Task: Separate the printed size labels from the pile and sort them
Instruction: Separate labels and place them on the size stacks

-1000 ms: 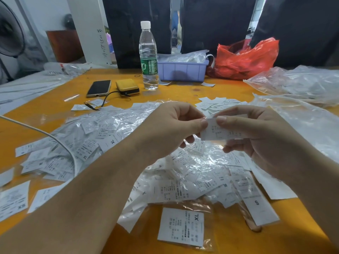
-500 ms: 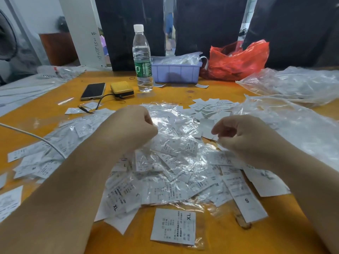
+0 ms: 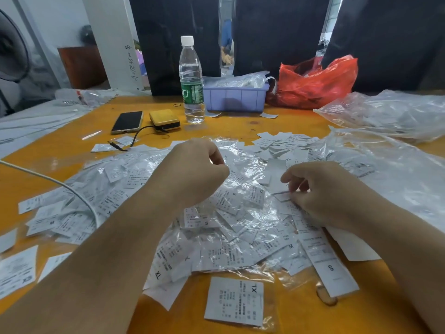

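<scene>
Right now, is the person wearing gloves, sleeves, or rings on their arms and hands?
No. The left hand and right hand are bare, no gloves or rings showing. Both forearms are uncovered as far as the picture shows, with no sleeves, watch or bracelet.

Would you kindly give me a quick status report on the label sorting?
Left hand curled over the label pile, contents unclear. Right hand pinching a label at the pile. Clear plastic wrappers mixed in.

A clear water bottle [image 3: 192,80] stands upright on the orange table [image 3: 240,126]. Just left of it lie a yellow case [image 3: 164,119] and a dark phone [image 3: 127,122]; right of it sits a lilac bin [image 3: 236,98], then a red plastic bag [image 3: 317,83]
</scene>
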A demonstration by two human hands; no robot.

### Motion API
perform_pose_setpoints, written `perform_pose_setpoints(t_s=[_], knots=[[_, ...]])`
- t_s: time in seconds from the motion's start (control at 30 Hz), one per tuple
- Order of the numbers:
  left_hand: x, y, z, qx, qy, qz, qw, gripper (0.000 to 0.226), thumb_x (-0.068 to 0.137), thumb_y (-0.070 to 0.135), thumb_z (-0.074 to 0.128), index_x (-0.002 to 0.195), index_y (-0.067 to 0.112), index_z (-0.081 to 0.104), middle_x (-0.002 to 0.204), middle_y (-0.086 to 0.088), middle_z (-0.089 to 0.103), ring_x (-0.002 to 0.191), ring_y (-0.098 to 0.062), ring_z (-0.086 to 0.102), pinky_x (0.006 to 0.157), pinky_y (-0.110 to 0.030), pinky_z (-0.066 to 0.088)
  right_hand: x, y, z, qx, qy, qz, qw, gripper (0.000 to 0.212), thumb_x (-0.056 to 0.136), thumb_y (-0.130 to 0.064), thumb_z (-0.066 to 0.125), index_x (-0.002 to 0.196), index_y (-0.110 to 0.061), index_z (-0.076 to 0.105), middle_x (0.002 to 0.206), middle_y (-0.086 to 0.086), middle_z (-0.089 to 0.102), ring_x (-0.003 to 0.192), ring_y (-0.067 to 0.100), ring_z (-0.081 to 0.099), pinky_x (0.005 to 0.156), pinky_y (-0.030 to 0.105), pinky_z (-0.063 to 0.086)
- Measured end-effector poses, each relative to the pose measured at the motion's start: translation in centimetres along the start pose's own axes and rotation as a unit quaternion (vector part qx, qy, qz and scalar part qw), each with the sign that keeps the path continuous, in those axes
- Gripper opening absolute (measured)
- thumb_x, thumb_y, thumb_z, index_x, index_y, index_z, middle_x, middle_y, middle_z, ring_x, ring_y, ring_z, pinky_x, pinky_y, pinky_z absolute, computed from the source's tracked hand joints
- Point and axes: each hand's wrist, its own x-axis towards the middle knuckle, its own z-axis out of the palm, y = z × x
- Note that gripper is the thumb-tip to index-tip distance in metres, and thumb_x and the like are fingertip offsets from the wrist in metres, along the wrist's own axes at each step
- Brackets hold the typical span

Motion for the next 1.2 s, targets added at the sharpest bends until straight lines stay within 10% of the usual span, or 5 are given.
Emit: perform_pose_setpoints(t_s=[0.27, 0.93, 1.07, 1.2], knots=[[-0.2, 0.3, 0.6, -0.025, -0.021, 0.003, 0.999, 0.013, 0.084, 0.022, 0.061, 0.074, 0.029, 0.066, 0.067, 0.012, 0.055, 0.047, -0.002, 0.052, 0.033, -0.011, 0.031, -0.1, 0.0, -0.2, 0.000, -0.010, -0.008, 1.000, 0.050, 0.082, 0.009, 0.048, 0.116, -0.024, 0.065, 0.093, -0.014, 0.056, 0.082, 0.003, 0.051, 0.067, 0.017, 0.041], [-0.6, 0.9, 0.4, -0.029, -0.005, 0.010, 1.000, 0.012, 0.085, 0.022, 0.061, 0.076, 0.028, 0.065, 0.069, 0.012, 0.056, 0.060, -0.004, 0.051, 0.048, -0.020, 0.033, -0.3, -0.2, -0.5, 0.004, 0.002, -0.042, 0.999, 0.054, 0.083, 0.012, 0.052, 0.119, -0.027, 0.063, 0.096, -0.015, 0.049, 0.083, 0.000, 0.050, 0.067, 0.014, 0.040], [-0.6, 0.8, 0.5, -0.036, 0.000, 0.040, 0.999, 0.010, 0.086, 0.025, 0.063, 0.077, 0.029, 0.065, 0.068, 0.012, 0.056, 0.055, -0.001, 0.051, 0.045, -0.015, 0.033, -0.4, -0.8, -1.3, 0.089, 0.182, -0.087, 0.975, 0.040, 0.085, 0.013, 0.058, 0.111, -0.017, 0.068, 0.095, -0.004, 0.056, 0.081, 0.004, 0.057, 0.076, 0.014, 0.048], [-0.9, 1.2, 0.7, -0.143, -0.102, 0.058, 0.983, 0.018, 0.085, 0.050, 0.065, 0.090, 0.033, 0.064, 0.064, 0.010, 0.064, 0.051, 0.002, 0.054, 0.048, -0.013, 0.041, -1.1, -2.0, -1.6, 0.348, 0.164, -0.058, 0.921, 0.038, 0.080, 0.005, 0.072, 0.099, -0.027, 0.068, 0.095, -0.005, 0.063, 0.075, 0.007, 0.067, 0.073, 0.025, 0.059]])
